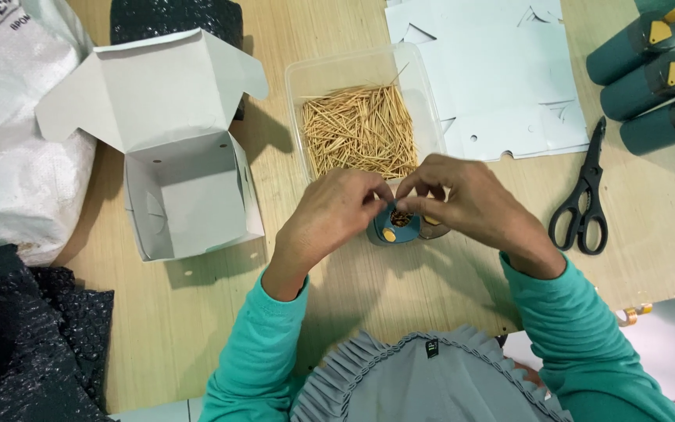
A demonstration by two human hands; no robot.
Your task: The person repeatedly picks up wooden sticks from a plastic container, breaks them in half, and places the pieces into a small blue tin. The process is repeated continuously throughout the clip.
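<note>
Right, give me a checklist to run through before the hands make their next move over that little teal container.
1. Teal container upright on the wooden table, mouth open: ok, sticks show inside.
2. Left hand and right hand both over the container, fingertips pinched together: ok.
3. What the fingertips pinch: cannot tell, too small.
4. Clear tub of toothpicks just behind the hands, well stocked: ok.
5. White cardboard box open, flaps up, nothing inside: ok.
6. Black scissors lying closed, apart from the right hand: ok.
</note>
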